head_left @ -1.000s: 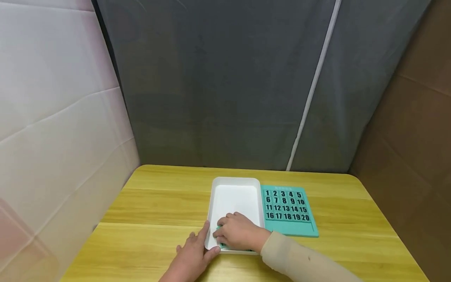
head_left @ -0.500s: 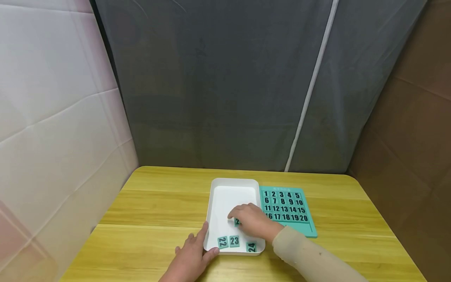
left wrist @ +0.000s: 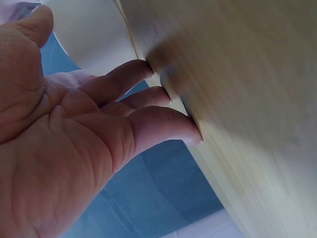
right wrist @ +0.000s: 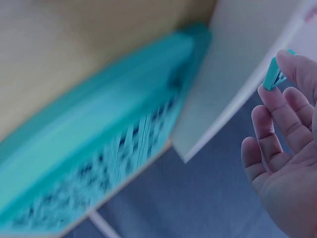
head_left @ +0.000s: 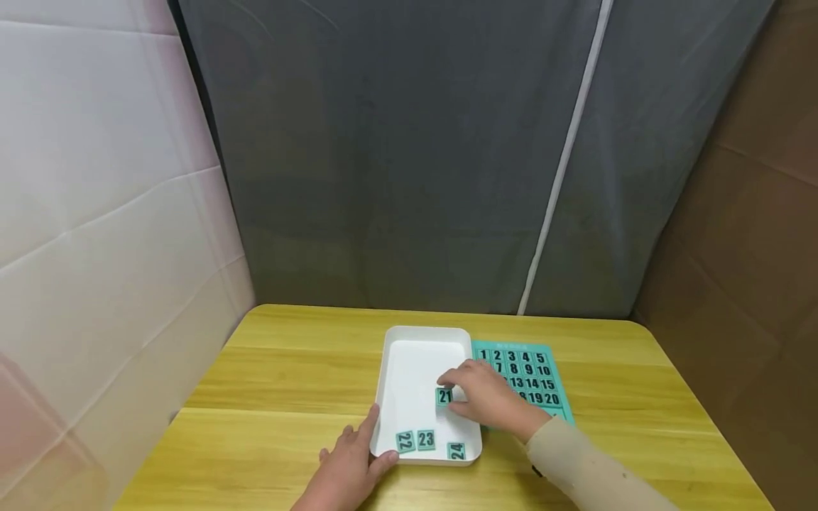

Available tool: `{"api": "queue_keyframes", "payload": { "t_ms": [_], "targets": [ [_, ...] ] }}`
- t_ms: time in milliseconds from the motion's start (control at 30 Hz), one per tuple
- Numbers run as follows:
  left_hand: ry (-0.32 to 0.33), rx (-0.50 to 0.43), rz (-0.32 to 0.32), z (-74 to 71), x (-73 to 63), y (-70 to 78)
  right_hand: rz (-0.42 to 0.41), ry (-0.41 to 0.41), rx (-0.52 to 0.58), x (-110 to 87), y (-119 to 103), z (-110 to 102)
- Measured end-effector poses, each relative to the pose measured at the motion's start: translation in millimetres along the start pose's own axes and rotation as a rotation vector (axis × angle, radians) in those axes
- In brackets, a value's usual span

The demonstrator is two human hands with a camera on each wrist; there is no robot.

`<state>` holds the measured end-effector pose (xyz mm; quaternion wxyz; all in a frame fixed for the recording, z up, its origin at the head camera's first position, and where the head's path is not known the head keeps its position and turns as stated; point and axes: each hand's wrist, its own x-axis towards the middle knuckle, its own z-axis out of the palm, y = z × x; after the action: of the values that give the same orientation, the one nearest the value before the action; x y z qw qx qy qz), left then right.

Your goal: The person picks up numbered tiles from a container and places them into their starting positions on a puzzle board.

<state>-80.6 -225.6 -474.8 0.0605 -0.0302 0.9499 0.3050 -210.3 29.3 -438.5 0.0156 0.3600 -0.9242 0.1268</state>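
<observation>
My right hand (head_left: 488, 401) pinches a small teal number tile marked 21 (head_left: 444, 397) between thumb and fingers, over the right side of the white tray (head_left: 409, 369). In the right wrist view the tile (right wrist: 272, 74) stands edge-on between thumb and fingertip, beyond the tray wall. Tiles 22 (head_left: 405, 441), 23 (head_left: 426, 440) and 24 (head_left: 456, 451) lie near the tray's front edge; 22 and 24 are turned sideways. My left hand (head_left: 345, 465) rests at the tray's front left corner, fingers spread, thumb at the rim. Its fingertips (left wrist: 193, 136) touch the table in the left wrist view.
A teal number board (head_left: 520, 347) lies right against the tray, with printed or set numbers up to 20 and a plain strip at its front. My right forearm partly covers it. Wooden table (head_left: 287, 369); a grey curtain (head_left: 383, 177) hangs behind, with side panels left and right.
The right hand has moved from the tray's front up and right, bringing tile 21 along toward the board and uncovering tiles 22, 23 and 24. The left hand stays at the tray corner.
</observation>
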Motion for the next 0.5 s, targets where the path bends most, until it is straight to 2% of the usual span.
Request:
{"api": "queue_keyframes", "payload": {
  "t_ms": [133,267,500],
  "targets": [
    [0.001,0.004,-0.002,-2.5,-0.2,-2.5,0.016,0.069,0.027,-19.8,18,-24],
    [0.003,0.019,-0.008,-5.6,0.5,-5.5,0.056,0.145,0.017,-42.7,49,-45],
    [0.008,0.031,-0.022,-9.6,-0.1,-8.0,0.241,0.187,0.029,-84.9,108,-73]
  ]
}}
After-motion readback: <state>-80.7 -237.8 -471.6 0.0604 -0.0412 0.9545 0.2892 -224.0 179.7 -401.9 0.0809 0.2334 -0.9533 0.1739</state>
